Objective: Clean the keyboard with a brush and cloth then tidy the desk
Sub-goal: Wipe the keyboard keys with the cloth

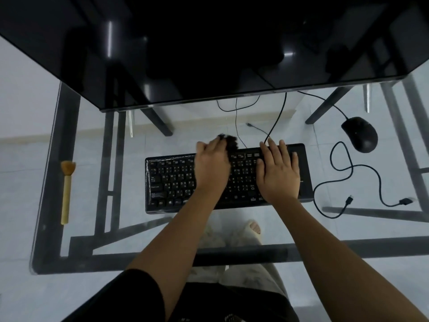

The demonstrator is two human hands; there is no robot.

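left hand (212, 162) presses dark crumpled cloth (228, 142) on top edge of black flat keyboard (171, 182), mid glass desk (278, 228); right hand (277, 174) flat, fingers spread, on keyboard's right half; tan wooden-handled brush (66, 191) lies far left.

Home computer desk: clear glass tabletop on black metal frame (69, 140), black wired mouse (359, 134), pale tiled floor (21, 163).
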